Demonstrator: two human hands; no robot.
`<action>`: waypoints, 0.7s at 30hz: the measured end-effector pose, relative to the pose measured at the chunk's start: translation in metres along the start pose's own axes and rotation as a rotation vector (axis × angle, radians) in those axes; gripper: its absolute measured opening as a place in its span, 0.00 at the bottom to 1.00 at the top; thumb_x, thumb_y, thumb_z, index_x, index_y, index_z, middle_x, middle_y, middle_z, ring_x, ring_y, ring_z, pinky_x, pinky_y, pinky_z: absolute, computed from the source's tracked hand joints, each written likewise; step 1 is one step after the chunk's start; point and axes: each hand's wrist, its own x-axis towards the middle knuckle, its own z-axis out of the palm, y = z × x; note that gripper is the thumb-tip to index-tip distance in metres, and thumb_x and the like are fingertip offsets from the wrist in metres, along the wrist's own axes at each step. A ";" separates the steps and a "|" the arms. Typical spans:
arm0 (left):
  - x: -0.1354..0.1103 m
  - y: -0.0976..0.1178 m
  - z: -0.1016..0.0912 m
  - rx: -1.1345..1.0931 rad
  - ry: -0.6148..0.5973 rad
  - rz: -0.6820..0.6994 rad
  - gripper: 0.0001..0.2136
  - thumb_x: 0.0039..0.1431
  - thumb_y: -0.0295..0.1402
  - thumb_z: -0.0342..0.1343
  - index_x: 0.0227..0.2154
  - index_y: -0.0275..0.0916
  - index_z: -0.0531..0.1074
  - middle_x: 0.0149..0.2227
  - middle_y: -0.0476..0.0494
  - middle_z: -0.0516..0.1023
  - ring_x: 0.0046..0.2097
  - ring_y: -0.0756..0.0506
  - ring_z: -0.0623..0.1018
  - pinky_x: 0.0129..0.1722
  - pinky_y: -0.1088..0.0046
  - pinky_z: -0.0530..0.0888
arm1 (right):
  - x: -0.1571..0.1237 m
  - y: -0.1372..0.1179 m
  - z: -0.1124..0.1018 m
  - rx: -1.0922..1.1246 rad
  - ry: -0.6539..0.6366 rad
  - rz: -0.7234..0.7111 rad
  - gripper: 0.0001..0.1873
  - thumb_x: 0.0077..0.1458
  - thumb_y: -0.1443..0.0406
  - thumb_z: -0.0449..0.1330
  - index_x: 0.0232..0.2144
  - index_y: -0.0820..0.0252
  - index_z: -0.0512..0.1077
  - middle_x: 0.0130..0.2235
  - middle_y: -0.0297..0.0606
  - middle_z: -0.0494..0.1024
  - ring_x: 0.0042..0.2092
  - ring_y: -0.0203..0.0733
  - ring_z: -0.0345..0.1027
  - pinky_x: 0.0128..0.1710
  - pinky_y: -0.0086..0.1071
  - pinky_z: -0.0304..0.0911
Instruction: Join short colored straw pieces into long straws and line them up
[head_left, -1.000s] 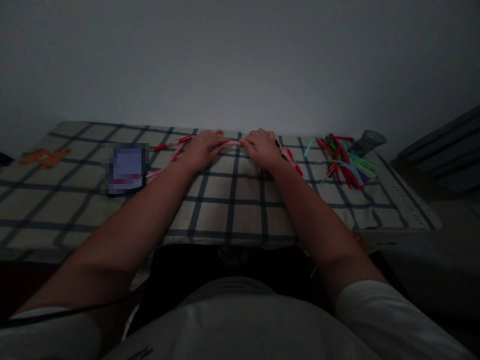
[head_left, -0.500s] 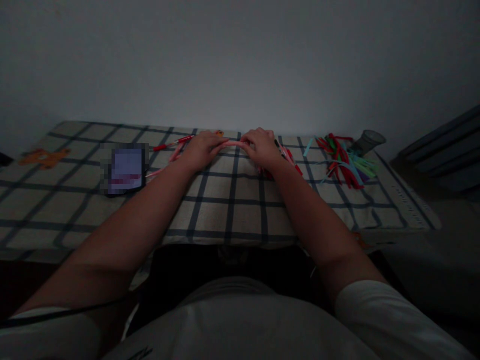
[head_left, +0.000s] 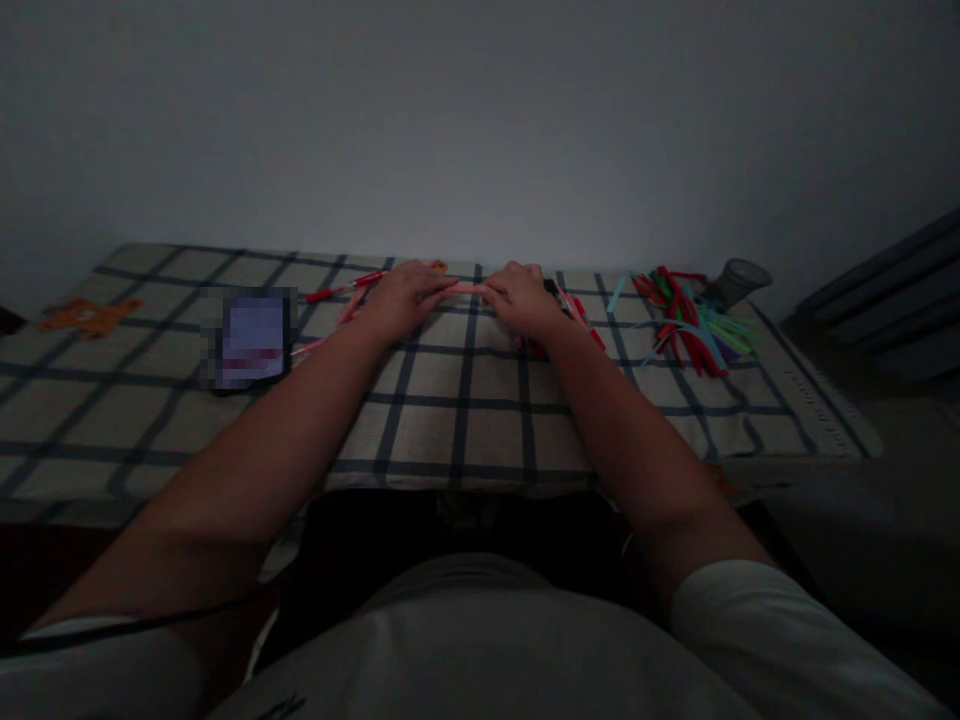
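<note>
A pink pipe cleaner stretches level across the gap between my hands, just over the checked cloth. Its left end is pinched between thumb and fingers of my left hand. My right hand grips the other end the same way, its fingers curled. More pink pieces and a red pen lie beside my left hand, partly covered by it. Behind and under my right hand are red and pink pieces and something dark, mostly hidden.
A phone or tablet with a lit, blurred screen lies at left. To the right is a pile of red, green and blue pipe cleaners by a tilted, see-through cup. The checked cloth covers the table, which meets a grey wall.
My right hand has lowered slightly and its fingers have shifted along the pink pipe cleaner, which now looks straighter. My left hand has hardly moved.
</note>
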 end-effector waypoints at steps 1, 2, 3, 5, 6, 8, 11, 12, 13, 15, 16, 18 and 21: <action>0.000 -0.001 0.000 -0.001 0.004 0.001 0.20 0.80 0.41 0.55 0.61 0.45 0.90 0.56 0.35 0.92 0.59 0.33 0.86 0.66 0.50 0.80 | 0.000 -0.001 -0.001 -0.006 -0.010 0.002 0.30 0.86 0.48 0.48 0.46 0.55 0.86 0.50 0.53 0.86 0.60 0.65 0.72 0.66 0.59 0.62; 0.000 -0.001 0.001 -0.002 0.007 0.002 0.20 0.80 0.41 0.55 0.61 0.46 0.90 0.55 0.36 0.92 0.59 0.33 0.86 0.66 0.49 0.80 | -0.001 -0.002 -0.001 -0.012 -0.017 0.006 0.31 0.86 0.49 0.47 0.45 0.55 0.86 0.50 0.53 0.86 0.60 0.65 0.72 0.66 0.59 0.62; 0.001 -0.002 0.001 -0.001 0.009 0.004 0.20 0.80 0.41 0.55 0.61 0.46 0.90 0.55 0.36 0.92 0.60 0.33 0.86 0.65 0.49 0.80 | -0.001 -0.003 -0.002 -0.019 -0.017 0.011 0.31 0.86 0.49 0.47 0.46 0.55 0.86 0.50 0.53 0.87 0.60 0.65 0.73 0.66 0.58 0.61; 0.001 -0.004 0.002 0.002 0.008 0.005 0.20 0.81 0.42 0.54 0.62 0.46 0.89 0.56 0.36 0.91 0.60 0.32 0.86 0.66 0.49 0.80 | -0.002 -0.006 -0.004 -0.031 0.003 0.021 0.32 0.86 0.49 0.45 0.49 0.55 0.86 0.52 0.53 0.87 0.60 0.65 0.73 0.65 0.58 0.61; 0.001 -0.004 0.003 0.002 0.002 0.004 0.21 0.82 0.42 0.54 0.62 0.44 0.89 0.57 0.35 0.91 0.61 0.32 0.86 0.66 0.49 0.80 | -0.003 -0.007 -0.005 -0.033 0.020 0.024 0.32 0.87 0.48 0.45 0.52 0.54 0.86 0.54 0.53 0.88 0.60 0.65 0.73 0.65 0.57 0.60; 0.001 -0.004 0.003 0.002 -0.010 0.000 0.22 0.83 0.43 0.52 0.63 0.43 0.88 0.58 0.34 0.91 0.61 0.33 0.85 0.66 0.51 0.79 | -0.004 -0.008 -0.006 -0.028 0.051 0.020 0.32 0.86 0.46 0.45 0.58 0.53 0.85 0.56 0.52 0.88 0.61 0.64 0.73 0.65 0.55 0.59; 0.001 -0.001 0.002 0.018 -0.030 0.012 0.22 0.85 0.43 0.50 0.64 0.44 0.87 0.57 0.34 0.90 0.61 0.33 0.84 0.66 0.53 0.79 | -0.005 -0.008 -0.008 -0.012 0.060 0.008 0.33 0.86 0.44 0.44 0.60 0.52 0.84 0.57 0.52 0.88 0.61 0.63 0.72 0.65 0.54 0.58; 0.001 0.001 0.002 0.027 -0.036 0.017 0.22 0.85 0.43 0.50 0.64 0.44 0.87 0.56 0.35 0.90 0.60 0.33 0.84 0.65 0.53 0.78 | -0.004 -0.007 -0.008 -0.011 0.054 0.007 0.34 0.86 0.43 0.43 0.59 0.52 0.84 0.57 0.52 0.88 0.60 0.63 0.72 0.65 0.53 0.58; 0.001 0.002 0.001 0.036 -0.042 0.020 0.22 0.84 0.42 0.50 0.64 0.45 0.87 0.55 0.35 0.90 0.59 0.33 0.85 0.65 0.53 0.78 | -0.004 -0.007 -0.008 -0.014 0.047 0.008 0.35 0.86 0.43 0.42 0.58 0.53 0.84 0.57 0.53 0.88 0.60 0.63 0.72 0.65 0.54 0.58; 0.002 0.005 0.000 0.043 -0.055 0.023 0.22 0.84 0.41 0.50 0.65 0.45 0.87 0.53 0.36 0.90 0.58 0.33 0.85 0.64 0.53 0.78 | -0.003 -0.006 -0.008 -0.022 0.036 0.012 0.36 0.86 0.43 0.42 0.56 0.54 0.84 0.56 0.53 0.88 0.59 0.63 0.72 0.65 0.54 0.58; 0.002 0.006 -0.001 0.041 -0.059 0.021 0.22 0.83 0.41 0.50 0.65 0.45 0.87 0.53 0.36 0.90 0.58 0.33 0.85 0.64 0.53 0.79 | -0.003 -0.006 -0.008 -0.026 0.032 0.012 0.35 0.86 0.43 0.43 0.56 0.54 0.84 0.56 0.53 0.87 0.59 0.63 0.72 0.65 0.54 0.59; 0.002 0.008 -0.002 0.035 -0.063 0.014 0.22 0.82 0.41 0.51 0.64 0.44 0.88 0.54 0.36 0.90 0.58 0.32 0.85 0.64 0.53 0.79 | -0.003 -0.007 -0.007 -0.029 0.026 0.009 0.34 0.86 0.44 0.44 0.55 0.54 0.84 0.56 0.54 0.87 0.59 0.64 0.72 0.65 0.55 0.59; 0.002 0.009 -0.004 0.034 -0.065 -0.010 0.21 0.81 0.41 0.52 0.61 0.44 0.89 0.54 0.36 0.90 0.58 0.32 0.85 0.64 0.54 0.79 | -0.004 -0.008 -0.007 -0.041 0.019 0.013 0.30 0.86 0.46 0.47 0.54 0.55 0.84 0.56 0.55 0.87 0.60 0.65 0.71 0.66 0.56 0.59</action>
